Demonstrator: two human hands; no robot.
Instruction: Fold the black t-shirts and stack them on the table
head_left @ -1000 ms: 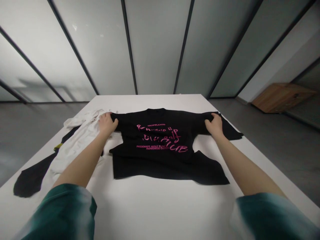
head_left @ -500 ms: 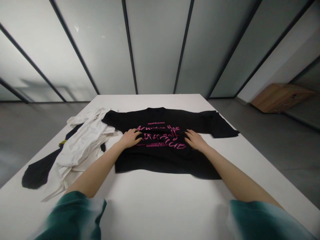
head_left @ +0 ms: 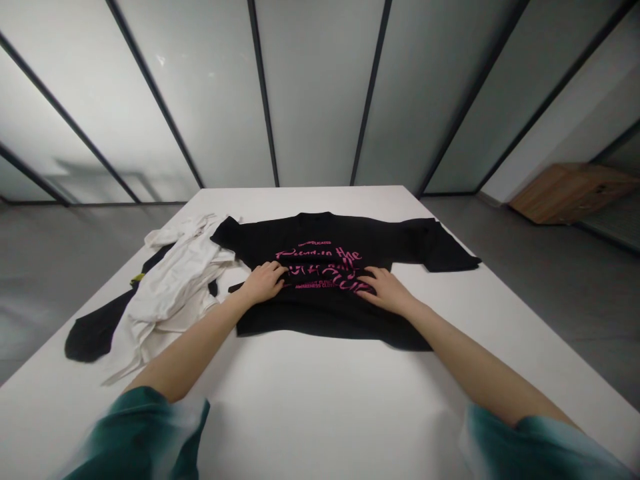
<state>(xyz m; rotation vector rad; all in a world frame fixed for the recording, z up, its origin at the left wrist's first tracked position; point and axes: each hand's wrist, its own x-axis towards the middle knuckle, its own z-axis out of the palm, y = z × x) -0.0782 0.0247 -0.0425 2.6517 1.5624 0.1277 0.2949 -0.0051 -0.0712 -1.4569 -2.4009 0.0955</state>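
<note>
A black T-shirt (head_left: 320,320) with pink lettering lies spread on the table, neckline toward the far edge and sleeves out to both sides. My left hand (head_left: 264,281) rests on the left part of its front, fingers stretched toward the print. Opposite it, my right hand (head_left: 389,291) lies on the right part, fingers apart over the edge of the lettering. Between the two hands the cloth is rumpled, and folds hide some of the letters. Neither hand visibly grips the fabric.
On the left of the white table (head_left: 320,407) lies a loose heap of white clothing (head_left: 170,287). Dark clothing (head_left: 95,330) with a yellow patch sticks out from under it. Frosted panels stand behind the table, and a wooden cabinet (head_left: 565,193) is at the far right.
My right hand has moved inward, to the left, over the print. The shirt's middle is more bunched, with more letters folded over. The view has shifted slightly.
</note>
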